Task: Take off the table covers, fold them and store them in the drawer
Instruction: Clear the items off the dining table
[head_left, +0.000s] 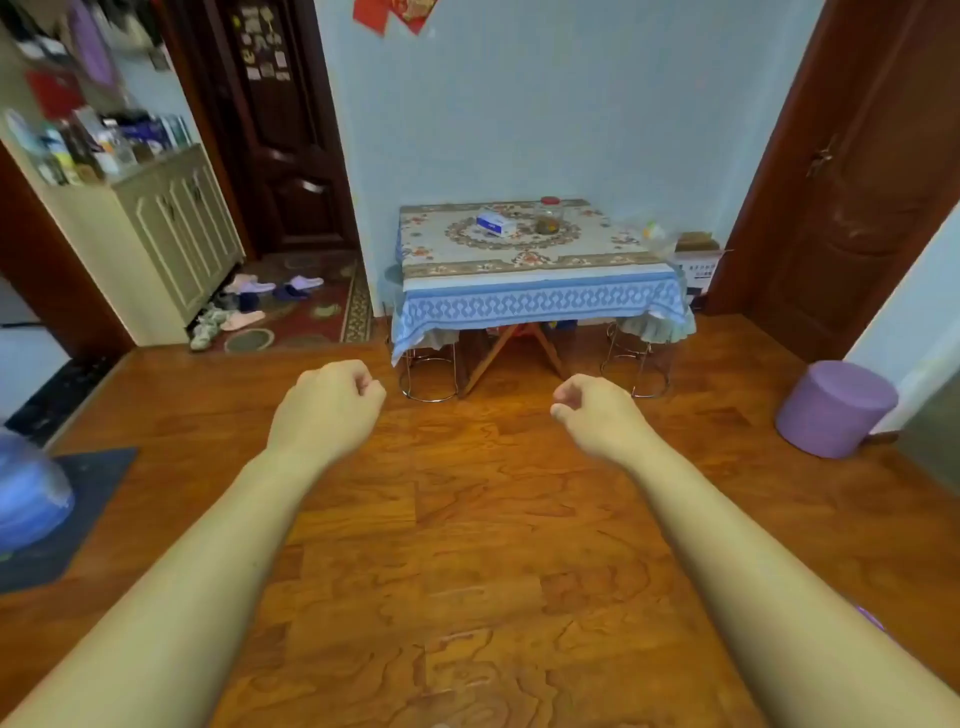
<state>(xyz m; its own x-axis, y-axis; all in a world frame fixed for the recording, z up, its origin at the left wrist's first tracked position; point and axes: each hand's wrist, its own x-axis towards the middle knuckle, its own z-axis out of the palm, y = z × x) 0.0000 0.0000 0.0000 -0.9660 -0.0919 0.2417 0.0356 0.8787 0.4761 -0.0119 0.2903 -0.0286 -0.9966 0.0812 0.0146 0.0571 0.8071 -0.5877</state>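
A small table stands against the far wall under two covers. The upper floral cover (587, 234) lies flat on top. Beneath it a blue patterned cover (535, 304) hangs over the front edge. On the floral cover sit a white and blue box (496, 224) and a glass jar with a red lid (549, 215). My left hand (330, 402) and my right hand (597, 410) are stretched out in front of me over the wooden floor, well short of the table. Both have loosely curled fingers and hold nothing. No drawer is visible.
Metal stools (430, 371) stand under the table. A cardboard box (696, 257) sits at its right. A purple round stool (834, 408) stands on the floor at right. A cream cabinet (176, 239) with clutter and several slippers (249, 301) lie at left. Dark wooden doors flank the wall.
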